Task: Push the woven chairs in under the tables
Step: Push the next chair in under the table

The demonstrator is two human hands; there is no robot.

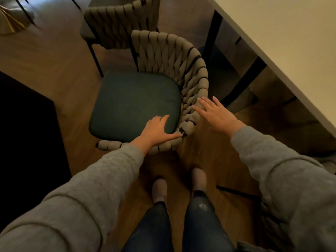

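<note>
A woven chair (183,70) with a dark green seat cushion (134,104) stands on the wooden floor in front of me, its curved woven back toward the right. My left hand (156,130) lies flat over the near woven rim and the cushion's edge, fingers spread. My right hand (216,115) hovers open beside the outer side of the woven back, fingers apart, holding nothing. A second woven chair (116,24) stands behind the first. A pale table (283,42) runs along the right, its black legs (243,80) showing beneath.
A dark table or cabinet edge (27,128) fills the left side. My feet (178,184) stand just behind the chair. Part of another woven chair (269,215) sits at the lower right under my right sleeve. A lamp-like object (12,17) is at top left.
</note>
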